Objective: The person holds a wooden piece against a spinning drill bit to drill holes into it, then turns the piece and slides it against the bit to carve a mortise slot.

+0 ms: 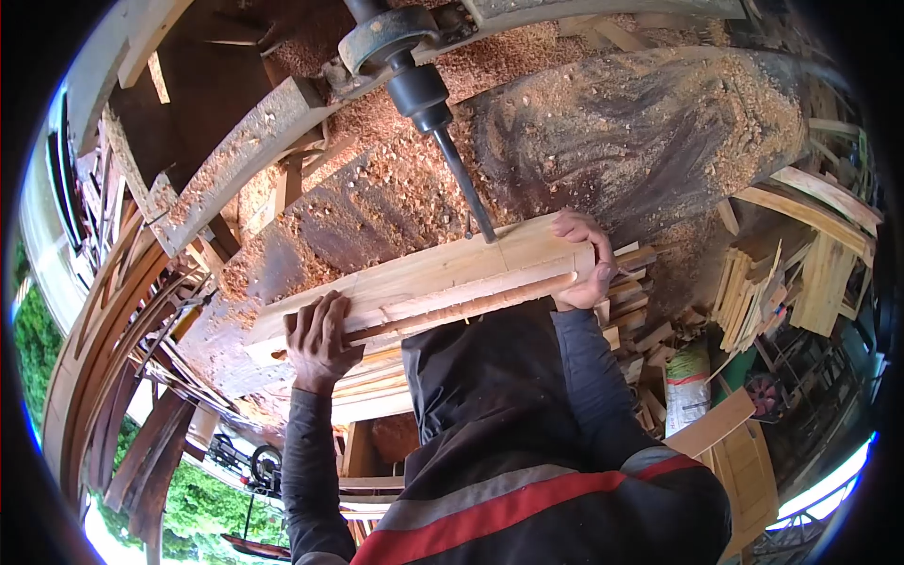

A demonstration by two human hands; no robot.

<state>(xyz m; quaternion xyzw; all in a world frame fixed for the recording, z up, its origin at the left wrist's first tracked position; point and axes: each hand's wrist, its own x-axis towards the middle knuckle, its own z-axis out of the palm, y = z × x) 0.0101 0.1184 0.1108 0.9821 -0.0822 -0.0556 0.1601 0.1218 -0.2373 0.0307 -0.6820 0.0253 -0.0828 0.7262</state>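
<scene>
your left grip [320, 337] and right grip [584, 256] are curled around the wooden beam [424, 282] near opposite ends, the drill bit [461, 184] between them.

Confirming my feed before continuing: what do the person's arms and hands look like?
The left hand and right hand are bare, without gloves. Long, plain dark grey sleeves cover the arms; the dark top has red and grey bands.

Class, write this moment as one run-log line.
wooden piece: held near both ends | left hand: gripping | right hand: gripping | drill bit: tip at upper face, contact unclear | shavings: scattered around
</scene>
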